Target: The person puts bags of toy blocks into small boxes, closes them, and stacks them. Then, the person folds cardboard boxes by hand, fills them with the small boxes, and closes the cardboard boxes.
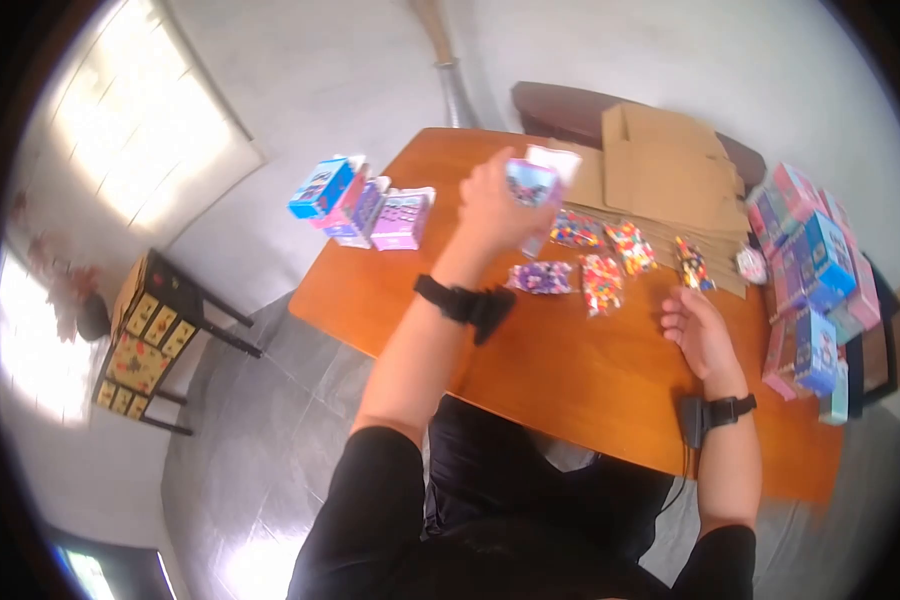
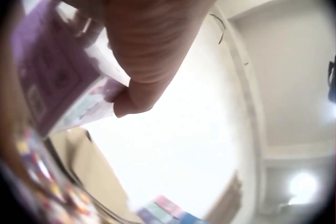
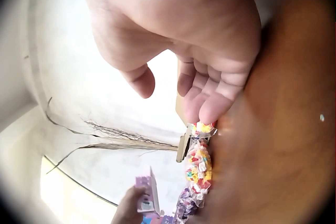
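Note:
My left hand (image 1: 495, 208) grips a small purple-and-white cardboard box (image 1: 533, 183) above the far side of the table, fingers and thumb wrapped round its sides. A white flap stands out from the box's top in the head view. Close up in the left wrist view, a purple printed face of the box (image 2: 50, 71) shows beside the thumb. Over the table's right part, my right hand (image 1: 702, 330) holds nothing, its fingers loosely bent. Between the hands lie clear bags of small coloured pieces, among them a purple bag (image 1: 540, 277) and a red-yellow bag (image 1: 602, 283).
Flattened brown cardboard (image 1: 670, 160) lies along the table's far edge. Several small boxes (image 1: 400, 222) stand at the left end of the wooden table (image 1: 570, 370), and a stack of boxes (image 1: 825, 260) at the right. A small painted cabinet (image 1: 140, 340) stands beyond on the left.

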`<state>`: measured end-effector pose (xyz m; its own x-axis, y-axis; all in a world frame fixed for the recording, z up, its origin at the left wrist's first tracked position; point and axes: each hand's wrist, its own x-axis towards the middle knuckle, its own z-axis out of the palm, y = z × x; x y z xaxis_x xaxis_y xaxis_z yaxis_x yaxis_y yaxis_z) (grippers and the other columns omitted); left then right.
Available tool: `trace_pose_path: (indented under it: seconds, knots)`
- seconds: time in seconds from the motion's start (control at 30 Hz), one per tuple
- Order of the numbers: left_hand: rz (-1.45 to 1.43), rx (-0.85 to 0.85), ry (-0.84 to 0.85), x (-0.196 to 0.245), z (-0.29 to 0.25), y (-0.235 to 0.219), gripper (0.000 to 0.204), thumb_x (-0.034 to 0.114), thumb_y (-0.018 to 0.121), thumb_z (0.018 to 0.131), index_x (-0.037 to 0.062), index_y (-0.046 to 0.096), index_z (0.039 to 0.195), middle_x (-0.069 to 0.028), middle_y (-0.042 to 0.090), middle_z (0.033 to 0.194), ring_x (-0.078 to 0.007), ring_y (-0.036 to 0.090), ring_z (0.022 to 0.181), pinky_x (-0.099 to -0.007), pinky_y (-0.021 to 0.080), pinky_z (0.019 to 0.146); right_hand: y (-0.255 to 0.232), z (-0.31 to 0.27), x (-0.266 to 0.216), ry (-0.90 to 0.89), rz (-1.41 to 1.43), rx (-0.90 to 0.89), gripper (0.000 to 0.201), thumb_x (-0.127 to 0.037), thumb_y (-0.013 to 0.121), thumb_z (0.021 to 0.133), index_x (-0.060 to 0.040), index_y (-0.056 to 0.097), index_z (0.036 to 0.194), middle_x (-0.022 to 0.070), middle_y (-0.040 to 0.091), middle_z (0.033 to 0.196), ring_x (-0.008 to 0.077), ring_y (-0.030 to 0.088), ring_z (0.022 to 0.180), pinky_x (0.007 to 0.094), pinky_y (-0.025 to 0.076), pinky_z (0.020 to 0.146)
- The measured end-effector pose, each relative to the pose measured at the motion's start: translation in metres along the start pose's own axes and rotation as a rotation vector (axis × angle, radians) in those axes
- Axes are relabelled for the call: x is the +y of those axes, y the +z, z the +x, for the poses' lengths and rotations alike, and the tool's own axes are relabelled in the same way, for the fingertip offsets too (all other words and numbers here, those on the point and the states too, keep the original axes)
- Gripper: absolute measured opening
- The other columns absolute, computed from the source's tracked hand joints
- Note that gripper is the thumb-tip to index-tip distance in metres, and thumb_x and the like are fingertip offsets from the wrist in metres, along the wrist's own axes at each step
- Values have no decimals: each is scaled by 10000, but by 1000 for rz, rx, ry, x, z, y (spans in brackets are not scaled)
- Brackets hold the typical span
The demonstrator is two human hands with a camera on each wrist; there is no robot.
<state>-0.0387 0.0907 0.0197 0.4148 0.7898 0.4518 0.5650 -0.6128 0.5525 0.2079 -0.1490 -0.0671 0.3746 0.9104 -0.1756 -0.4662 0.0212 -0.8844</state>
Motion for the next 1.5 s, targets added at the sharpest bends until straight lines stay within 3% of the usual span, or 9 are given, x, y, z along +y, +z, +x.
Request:
trace_pose_path:
  seconds: [0.23, 0.3, 0.43, 0.53, 0.83, 1.0, 1.17, 1.3, 1.5]
  knots:
    - [-421, -308, 344, 95, -79, 83, 1140, 397, 915, 621, -5, 288, 1485, -264, 359, 1424, -440, 380, 1342, -464, 355, 1115, 32, -20, -3, -258, 116, -187, 479, -194, 664, 933, -27, 508, 1354, 72, 638, 1224, 180, 619, 1120, 320, 498, 945]
    - [-450, -272, 660, 87, -78, 90, 1123, 376, 910, 652, 18, 267, 1500, -252, 343, 1453, -420, 359, 1371, -478, 351, 1116, 30, -23, -9, -308, -48, -102, 496, -121, 670, 907, -27, 502, 1364, 61, 635, 1228, 174, 611, 1133, 325, 490, 964]
    - [-1163, -402, 519, 66, -82, 107, 665, 63, 804, 782, 39, 432, 1333, -242, 344, 1482, -334, 507, 1274, -377, 459, 1037, 26, -29, -20, -231, -251, -158, 569, 43, 669, 836, -23, 497, 1375, 53, 632, 1232, 155, 598, 1136, 319, 481, 977]
    - [-1059, -451, 527, 59, -80, 101, 555, -74, 725, 804, 55, 458, 1273, -215, 403, 1460, -285, 578, 1188, -337, 509, 955, 20, -25, -11, -273, -269, -223, 533, 24, 681, 844, -31, 496, 1341, 46, 625, 1202, 142, 596, 1102, 311, 488, 954]
    - [-432, -397, 870, 77, -88, 73, 445, 53, 776, 765, 64, 536, 1139, -155, 577, 1118, -250, 614, 983, -324, 517, 803, 37, -39, -11, -411, -334, -17, 397, 15, 605, 858, -21, 502, 1240, 59, 610, 1121, 127, 574, 1072, 296, 470, 938]
    - [-486, -472, 589, 71, -90, 74, 472, 78, 810, 743, 60, 504, 1102, -124, 583, 1051, -222, 619, 867, -319, 528, 703, 27, -34, -14, -461, -180, 19, 351, 15, 493, 861, -17, 516, 1209, 72, 618, 1083, 131, 588, 1034, 285, 479, 868]
    - [-621, -499, 433, 60, -84, 84, 530, 66, 827, 731, 67, 447, 1101, -81, 560, 1008, -161, 589, 827, -288, 514, 624, 16, -26, -26, -286, 29, 406, 332, -50, 519, 868, -31, 535, 1198, 75, 611, 1098, 139, 588, 986, 264, 470, 817]
    - [-690, -525, 429, 54, -80, 93, 579, 47, 820, 740, 83, 414, 1151, -49, 540, 1022, -114, 569, 882, -241, 491, 618, -79, 41, -6, -626, -686, 633, 492, -70, 600, 811, -15, 508, 1291, 131, 583, 1186, 247, 581, 1067, 401, 479, 906]
    - [-777, -591, 365, 54, -81, 93, 586, 61, 830, 753, 91, 412, 1162, -49, 544, 1059, -94, 564, 943, -220, 478, 623, -65, 55, -33, -552, -1457, 1016, 543, -97, 653, 783, -67, 529, 1310, 163, 550, 1281, 352, 510, 1232, 435, 465, 995]
